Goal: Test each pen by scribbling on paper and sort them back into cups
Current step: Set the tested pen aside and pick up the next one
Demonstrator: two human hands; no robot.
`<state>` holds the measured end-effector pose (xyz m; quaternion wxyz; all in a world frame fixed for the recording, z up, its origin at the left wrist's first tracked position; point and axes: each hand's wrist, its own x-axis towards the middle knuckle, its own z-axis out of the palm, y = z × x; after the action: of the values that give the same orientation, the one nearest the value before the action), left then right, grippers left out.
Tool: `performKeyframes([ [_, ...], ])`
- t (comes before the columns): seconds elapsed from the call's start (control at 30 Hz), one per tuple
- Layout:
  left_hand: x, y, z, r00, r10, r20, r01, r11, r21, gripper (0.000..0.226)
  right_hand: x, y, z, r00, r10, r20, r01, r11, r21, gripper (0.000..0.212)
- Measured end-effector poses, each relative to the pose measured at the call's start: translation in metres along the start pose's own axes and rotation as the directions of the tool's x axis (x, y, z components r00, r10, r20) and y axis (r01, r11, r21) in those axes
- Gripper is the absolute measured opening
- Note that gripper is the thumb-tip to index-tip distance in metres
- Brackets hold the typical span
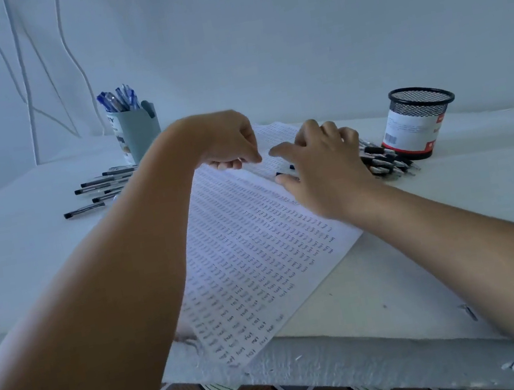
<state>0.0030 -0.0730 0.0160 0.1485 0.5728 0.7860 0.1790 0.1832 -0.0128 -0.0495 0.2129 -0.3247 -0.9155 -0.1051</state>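
Observation:
A sheet of paper [259, 255] covered in rows of small handwritten words lies across the white table [20, 254]. My left hand [230, 144] hovers over its far end with fingers curled under and thumb against the fingertips; nothing shows in it. My right hand [321, 163] rests spread on the paper's far right part. A dark blue pen [280, 173] peeks out between its thumb and index finger, mostly hidden by the hand. A grey-blue cup [139, 132] at the back left holds several blue pens. A black mesh cup [416, 120] stands at the back right.
Several black pens [101, 190] lie loose on the table left of the paper, below the grey-blue cup. A heap of black pens [386, 161] lies between my right hand and the mesh cup. The table's rough front edge [310, 359] is near me, with patterned floor below.

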Motion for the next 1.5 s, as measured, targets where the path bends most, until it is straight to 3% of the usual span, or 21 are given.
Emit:
performKeyframes([
  [0.13,-0.024,-0.037,-0.029,0.982,-0.072,-0.175,0.113,0.964,0.239,0.008,0.018,-0.042,-0.001,0.984,-0.145,0.104,0.126,0.976,0.176,0.037],
  [0.27,-0.047,-0.09,-0.032,0.968,-0.185,-0.167,0.235,0.903,0.361,0.011,0.036,-0.091,0.005,0.942,-0.291,0.166,0.222,0.914,0.341,0.036],
  [0.5,-0.071,-0.129,-0.023,0.942,-0.167,-0.291,0.259,0.912,0.316,0.018,0.054,-0.144,0.025,0.94,-0.306,0.153,0.223,0.887,0.405,0.039],
  [0.7,-0.069,-0.139,-0.027,0.955,-0.12,-0.271,0.203,0.93,0.305,0.012,0.055,-0.141,0.035,0.958,-0.278,0.07,0.211,0.849,0.484,0.035],
  [0.77,-0.068,-0.134,-0.033,0.944,-0.115,-0.309,0.174,0.97,0.17,0.007,0.053,-0.139,0.034,0.956,-0.287,-0.056,0.28,0.84,0.465,0.041],
  [0.83,-0.067,-0.121,-0.04,0.925,-0.148,-0.35,0.096,0.982,-0.161,0.005,0.052,-0.136,0.031,0.927,-0.297,-0.227,0.366,0.846,0.387,0.049],
  [0.9,-0.063,-0.107,-0.047,0.938,-0.211,-0.276,0.039,0.854,-0.519,0.009,0.051,-0.13,0.029,0.886,-0.299,-0.355,0.419,0.845,0.333,0.052],
  [0.97,-0.055,-0.093,-0.047,0.98,-0.183,-0.076,0.06,0.638,-0.767,0.014,0.051,-0.118,0.027,0.862,-0.278,-0.424,0.431,0.842,0.324,0.044],
  [1.0,-0.05,-0.087,-0.044,0.99,-0.144,0.013,0.092,0.563,-0.821,0.014,0.049,-0.109,0.025,0.855,-0.274,-0.441,0.434,0.843,0.318,0.036],
  [1.07,-0.041,-0.075,-0.031,0.99,-0.082,0.115,0.141,0.514,-0.846,0.013,0.045,-0.09,0.023,0.839,-0.299,-0.455,0.451,0.85,0.273,0.023],
  [1.17,-0.032,-0.053,-0.012,0.988,-0.028,0.154,0.145,0.544,-0.827,0.012,0.032,-0.063,0.025,0.811,-0.31,-0.496,0.462,0.86,0.218,0.019],
  [1.23,-0.026,-0.04,-0.005,0.988,-0.052,0.143,0.147,0.579,-0.802,0.009,0.023,-0.047,0.022,0.831,-0.257,-0.493,0.432,0.857,0.282,0.025],
  [1.33,-0.012,-0.025,0.006,0.99,-0.13,0.056,0.139,0.811,-0.568,0.01,0.006,-0.028,0.006,0.913,-0.122,-0.39,0.323,0.799,0.507,0.023],
  [1.4,-0.01,-0.013,0.012,0.992,-0.124,0.025,0.126,0.954,-0.272,0.013,-0.001,-0.021,-0.01,0.942,0.03,-0.333,0.227,0.674,0.703,0.021],
  [1.5,-0.011,0.008,0.016,0.987,-0.072,0.145,0.072,0.997,0.005,0.024,-0.006,-0.016,-0.034,0.96,0.261,-0.105,-0.005,0.39,0.921,0.049],
])
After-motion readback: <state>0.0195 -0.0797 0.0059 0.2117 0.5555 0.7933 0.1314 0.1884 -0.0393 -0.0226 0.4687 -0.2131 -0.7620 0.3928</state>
